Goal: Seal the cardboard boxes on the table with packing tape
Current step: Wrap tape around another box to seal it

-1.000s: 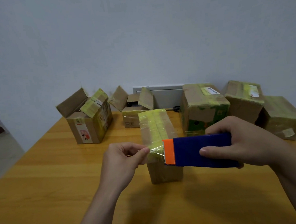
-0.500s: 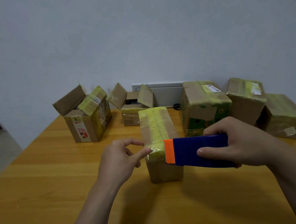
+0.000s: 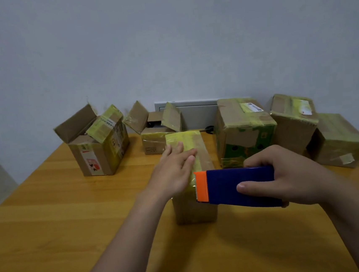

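- Head view: the left hand (image 3: 173,169) lies flat on top of the middle box (image 3: 194,209), fingers straight and spread. By my reading it presses the tape (image 3: 185,139) down so that it bonds along the seam.
- The right hand (image 3: 288,178) grips the tape dispenser (image 3: 233,185), thumb on the near face and fingers curled over the top. It hangs at the box's near top edge, probably to keep the strip taut or to tear it off.
- The dispenser is a blocky blue plastic case. Its orange end (image 3: 201,186) carries a small toothed cutter and points at the box.
- The middle box is tall, narrow brown cardboard, standing upright near the table's centre. Its top is wrapped in glossy, yellowish, slightly wrinkled film.
- At the back left, an open box (image 3: 97,157) and a smaller open box (image 3: 155,142) stand with their flaps up, not yet sealed.
- At the back right, taped boxes (image 3: 243,129) sit bunched together, seemingly set aside as finished. Their cardboard is creased and banded with the same shiny yellow-green film.
- The table (image 3: 50,214) is smooth, orange-toned wood with a visible grain, and it stands against a plain pale wall (image 3: 164,38).
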Motion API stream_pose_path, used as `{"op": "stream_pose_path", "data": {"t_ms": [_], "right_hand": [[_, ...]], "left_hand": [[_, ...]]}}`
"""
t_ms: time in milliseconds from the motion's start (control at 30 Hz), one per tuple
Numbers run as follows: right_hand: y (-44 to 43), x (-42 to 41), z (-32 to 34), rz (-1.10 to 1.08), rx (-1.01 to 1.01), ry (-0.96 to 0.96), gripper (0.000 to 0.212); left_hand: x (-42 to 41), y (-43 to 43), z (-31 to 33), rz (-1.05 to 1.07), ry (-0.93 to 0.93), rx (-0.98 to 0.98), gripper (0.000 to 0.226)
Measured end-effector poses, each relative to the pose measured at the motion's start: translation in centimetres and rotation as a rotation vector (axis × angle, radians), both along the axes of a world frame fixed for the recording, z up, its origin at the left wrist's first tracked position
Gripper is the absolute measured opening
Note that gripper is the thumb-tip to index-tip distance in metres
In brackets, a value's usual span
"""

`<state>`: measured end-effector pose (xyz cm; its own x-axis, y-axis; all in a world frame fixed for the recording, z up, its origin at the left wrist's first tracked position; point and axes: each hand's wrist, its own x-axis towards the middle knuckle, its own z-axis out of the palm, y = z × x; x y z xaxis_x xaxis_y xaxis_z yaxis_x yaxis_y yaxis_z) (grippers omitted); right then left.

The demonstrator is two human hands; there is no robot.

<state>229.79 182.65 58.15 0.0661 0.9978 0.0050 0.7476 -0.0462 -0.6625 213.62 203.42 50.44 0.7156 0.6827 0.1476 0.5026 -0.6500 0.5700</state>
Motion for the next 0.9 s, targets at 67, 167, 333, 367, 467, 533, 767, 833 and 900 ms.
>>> {"op": "stream_pose_path", "data": {"t_ms": [67, 167, 333, 367, 467, 533, 767, 833, 900], "right_hand": [[-0.1, 0.3, -0.2, 0.01, -0.015, 0.01, 0.034], [-0.3, 0.7, -0.5, 0.027, -0.045, 0.012, 0.031], [-1.5, 2.1, -0.3, 0.017, -0.061, 0.047, 0.033], [-1.7, 2.5, -0.3, 0.016, -0.059, 0.058, 0.033], [-2.1, 3.1, -0.4, 0.021, -0.079, 0.099, 0.031], [-2.1, 3.5, -0.7, 0.026, -0.093, 0.128, 0.03], [-2.1, 4.0, -0.8, 0.009, -0.169, 0.218, 0.047], [-2.0, 4.1, -0.9, 0.012, -0.204, 0.199, 0.049], [-1.9, 4.3, -0.9, 0.011, -0.217, 0.186, 0.047]], "left_hand": [[0.3, 0.6, -0.8, -0.024, 0.044, 0.011, 0.044], [0.3, 1.1, -1.2, -0.022, 0.064, 0.048, 0.045], [0.5, 1.1, -0.9, -0.035, 0.072, 0.042, 0.043], [0.5, 1.0, -0.8, -0.035, 0.076, 0.045, 0.043], [0.4, 1.1, -0.7, -0.042, 0.076, 0.045, 0.042], [0.3, 1.2, -0.7, -0.045, 0.072, 0.045, 0.042], [0.3, 1.3, -0.6, -0.041, 0.095, 0.042, 0.042], [0.3, 1.3, -0.6, -0.04, 0.094, 0.041, 0.042], [0.3, 1.2, -0.5, -0.039, 0.092, 0.043, 0.042]]}}
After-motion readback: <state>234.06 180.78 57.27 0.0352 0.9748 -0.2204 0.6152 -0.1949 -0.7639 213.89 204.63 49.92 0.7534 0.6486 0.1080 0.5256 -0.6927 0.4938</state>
